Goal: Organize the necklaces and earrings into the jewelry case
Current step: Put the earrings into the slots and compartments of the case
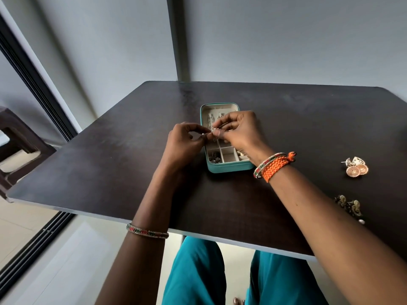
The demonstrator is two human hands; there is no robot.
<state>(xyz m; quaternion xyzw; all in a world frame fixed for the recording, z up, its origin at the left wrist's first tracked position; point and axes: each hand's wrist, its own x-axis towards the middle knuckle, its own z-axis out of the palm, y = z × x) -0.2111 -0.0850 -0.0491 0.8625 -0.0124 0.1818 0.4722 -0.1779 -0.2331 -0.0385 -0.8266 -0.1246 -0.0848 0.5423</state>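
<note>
An open teal jewelry case (229,167) lies on the dark table (110,150), its lid flat at the far end with thin chains hanging in it. Both hands hover over the case. My left hand (187,139) and my right hand (240,130) pinch a small silver piece of jewelry (212,132) between their fingertips. Dark earrings (214,159) lie in a front left compartment of the case. A pair of rose-gold round earrings (356,168) and a pair of dark dangling earrings (350,206) lie on the table at the right.
A dark plastic stool (15,150) stands left of the table. A sliding door track (33,84) runs along the left. The wall is close behind the table. My knees in teal cloth (198,274) show under the near edge.
</note>
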